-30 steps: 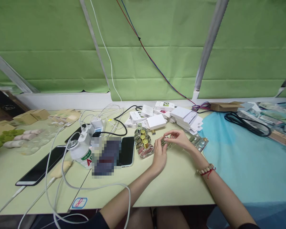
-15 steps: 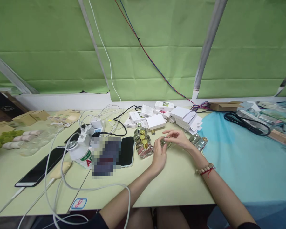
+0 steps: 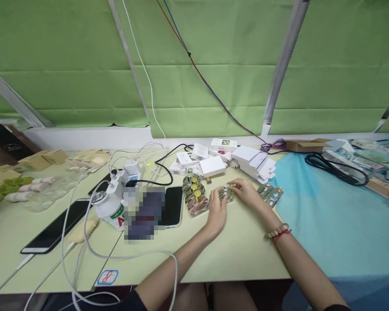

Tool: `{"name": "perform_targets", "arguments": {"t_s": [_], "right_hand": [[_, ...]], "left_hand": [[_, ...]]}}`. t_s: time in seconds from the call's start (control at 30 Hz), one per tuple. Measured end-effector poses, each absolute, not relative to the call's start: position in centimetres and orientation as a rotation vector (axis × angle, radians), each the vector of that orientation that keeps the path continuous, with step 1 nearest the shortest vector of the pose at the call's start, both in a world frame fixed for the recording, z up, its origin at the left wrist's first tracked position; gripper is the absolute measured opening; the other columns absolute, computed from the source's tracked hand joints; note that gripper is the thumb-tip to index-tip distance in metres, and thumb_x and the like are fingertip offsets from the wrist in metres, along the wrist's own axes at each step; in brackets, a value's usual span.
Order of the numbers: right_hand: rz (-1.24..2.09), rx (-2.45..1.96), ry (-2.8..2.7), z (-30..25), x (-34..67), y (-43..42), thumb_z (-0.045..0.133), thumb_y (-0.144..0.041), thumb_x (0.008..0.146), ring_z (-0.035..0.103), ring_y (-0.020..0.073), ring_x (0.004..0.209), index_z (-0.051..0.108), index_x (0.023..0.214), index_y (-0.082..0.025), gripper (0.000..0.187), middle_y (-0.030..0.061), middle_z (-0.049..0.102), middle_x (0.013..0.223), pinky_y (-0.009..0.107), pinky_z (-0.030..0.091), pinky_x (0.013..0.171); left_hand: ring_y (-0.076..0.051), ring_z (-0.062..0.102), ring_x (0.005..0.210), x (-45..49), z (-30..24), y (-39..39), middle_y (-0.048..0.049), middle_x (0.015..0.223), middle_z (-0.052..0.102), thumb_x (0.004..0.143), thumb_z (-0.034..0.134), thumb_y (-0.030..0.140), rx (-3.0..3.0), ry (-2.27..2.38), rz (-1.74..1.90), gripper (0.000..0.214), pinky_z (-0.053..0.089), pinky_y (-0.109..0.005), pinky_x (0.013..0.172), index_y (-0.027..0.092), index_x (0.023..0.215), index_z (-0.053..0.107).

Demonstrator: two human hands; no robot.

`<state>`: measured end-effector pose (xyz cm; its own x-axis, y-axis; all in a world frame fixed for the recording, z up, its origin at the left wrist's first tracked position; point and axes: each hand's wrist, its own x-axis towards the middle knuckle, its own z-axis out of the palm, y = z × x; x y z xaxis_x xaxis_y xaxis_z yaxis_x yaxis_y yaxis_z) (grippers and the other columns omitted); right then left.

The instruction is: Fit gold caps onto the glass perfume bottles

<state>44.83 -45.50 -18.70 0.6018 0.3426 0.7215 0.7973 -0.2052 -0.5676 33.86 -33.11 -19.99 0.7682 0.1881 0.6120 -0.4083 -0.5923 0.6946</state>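
Note:
My left hand (image 3: 217,211) and my right hand (image 3: 246,192) meet around a small clear glass perfume bottle (image 3: 226,194) resting on the pale green table (image 3: 233,246). The left fingers grip the bottle's left side. The right fingertips pinch at its top. Just left of the hands stands a row of pinkish perfume bottles with gold caps (image 3: 194,194). More small glass bottles (image 3: 270,193) lie right of my right hand. A bead bracelet with a red cord (image 3: 278,231) is on my right wrist.
White cartons (image 3: 233,157) are piled behind the bottles. Phones (image 3: 173,205), a white spray bottle (image 3: 108,205), a charger (image 3: 131,168) and looping white cables (image 3: 84,246) fill the left. A blue cloth (image 3: 337,216) with a black cable (image 3: 337,168) covers the right. Brown boxes (image 3: 42,159) sit far left.
Both hands have lowered the small bottle a little, down onto the table. My right fingers have drawn closer over its top.

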Motion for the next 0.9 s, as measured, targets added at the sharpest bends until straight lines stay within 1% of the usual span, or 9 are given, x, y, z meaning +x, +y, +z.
{"name": "perform_targets", "arguments": {"t_s": [0.1, 0.2, 0.27, 0.37, 0.47, 0.53, 0.6, 0.7, 0.9], "right_hand": [[-0.499, -1.574, -0.804, -17.8, 44.1, -45.4, 0.056, -0.041, 0.081, 0.051, 0.0121, 0.054, 0.066, 0.105, -0.013, 0.039, 0.0081, 0.065, 0.079, 0.027, 0.044, 0.055], [-0.492, -1.406, -0.806, -16.7, 42.9, -45.5, 0.051, -0.05, 0.084, 0.05, 0.0112, 0.058, 0.064, 0.113, -0.014, 0.048, 0.0085, 0.064, 0.086, 0.023, 0.039, 0.049], [-0.494, -1.363, -0.865, -16.2, 42.1, -45.5, 0.048, -0.051, 0.085, 0.05, 0.0112, 0.063, 0.063, 0.114, -0.016, 0.047, 0.0088, 0.062, 0.094, 0.022, 0.036, 0.047], [-0.472, -1.333, -0.932, -15.9, 41.1, -45.3, 0.047, -0.048, 0.088, 0.051, 0.0119, 0.068, 0.063, 0.115, -0.019, 0.044, 0.008, 0.061, 0.096, 0.022, 0.035, 0.046], [-0.45, -1.336, -1.037, -15.8, 40.6, -45.1, 0.047, -0.044, 0.089, 0.055, 0.0148, 0.081, 0.064, 0.113, -0.02, 0.038, 0.0076, 0.062, 0.095, 0.025, 0.044, 0.062], [-0.417, -1.357, -1.121, -15.9, 40.6, -45.0, 0.05, -0.041, 0.088, 0.057, 0.0167, 0.087, 0.067, 0.108, -0.02, 0.034, 0.0076, 0.063, 0.095, 0.028, 0.046, 0.071], [-0.394, -1.385, -1.171, -15.9, 40.7, -45.0, 0.054, -0.04, 0.085, 0.058, 0.0175, 0.085, 0.069, 0.103, -0.021, 0.03, 0.0078, 0.064, 0.093, 0.028, 0.045, 0.068], [-0.401, -1.413, -1.183, -16.2, 41.0, -44.8, 0.059, -0.037, 0.082, 0.058, 0.0164, 0.078, 0.071, 0.097, -0.02, 0.026, 0.0078, 0.064, 0.089, 0.026, 0.043, 0.059], [-0.443, -1.371, -1.085, -17.3, 40.9, -43.5, 0.06, -0.034, 0.08, 0.058, 0.0156, 0.073, 0.072, 0.088, -0.018, 0.022, 0.0077, 0.067, 0.084, 0.025, 0.042, 0.057]], "left_hand": [[-0.02, 0.041, 0.119, 33.8, -19.9, -33.2, -0.0102, 0.121, 0.047, 0.088, 0.042, 0.021, 2.042, -0.163, 0.831, 0.028, 0.03, -0.037, 0.103, 0.019, 0.116, 0.044], [-0.02, 0.041, 0.119, 33.8, -19.9, -33.2, -0.0104, 0.121, 0.047, 0.087, 0.042, 0.021, 2.042, -0.174, 0.838, 0.028, 0.03, -0.037, 0.103, 0.019, 0.115, 0.044], [-0.02, 0.041, 0.119, 33.8, -19.8, -33.2, -0.0104, 0.121, 0.048, 0.087, 0.043, 0.021, 2.043, -0.182, 0.84, 0.029, 0.03, -0.037, 0.103, 0.019, 0.115, 0.044], [-0.02, 0.04, 0.12, 33.8, -19.8, -33.1, -0.0105, 0.123, 0.046, 0.088, 0.041, 0.021, 2.051, -0.198, 0.833, 0.029, 0.029, -0.038, 0.104, 0.019, 0.116, 0.043], [-0.021, 0.038, 0.121, 33.9, -19.9, -33.1, -0.0115, 0.124, 0.044, 0.089, 0.039, 0.023, 2.08, -0.195, 0.81, 0.029, 0.027, -0.038, 0.105, 0.018, 0.118, 0.041], [-0.021, 0.039, 0.12, 34.0, -20.0, -33.1, -0.0121, 0.122, 0.044, 0.09, 0.038, 0.024, 2.104, -0.19, 0.799, 0.03, 0.027, -0.039, 0.104, 0.017, 0.119, 0.04], [-0.02, 0.039, 0.119, 34.0, -20.1, -33.1, -0.0121, 0.12, 0.045, 0.09, 0.038, 0.025, 2.114, -0.194, 0.803, 0.031, 0.028, -0.039, 0.104, 0.016, 0.119, 0.039], [-0.021, 0.039, 0.119, 34.1, -20.2, -33.1, -0.0121, 0.122, 0.044, 0.09, 0.038, 0.025, 2.106, -0.193, 0.81, 0.032, 0.028, -0.04, 0.104, 0.016, 0.121, 0.037], [-0.021, 0.039, 0.121, 33.7, -20.1, -33.1, -0.0126, 0.124, 0.044, 0.09, 0.038, 0.026, 2.101, -0.198, 0.802, 0.033, 0.03, -0.042, 0.104, 0.017, 0.122, 0.035]]}}
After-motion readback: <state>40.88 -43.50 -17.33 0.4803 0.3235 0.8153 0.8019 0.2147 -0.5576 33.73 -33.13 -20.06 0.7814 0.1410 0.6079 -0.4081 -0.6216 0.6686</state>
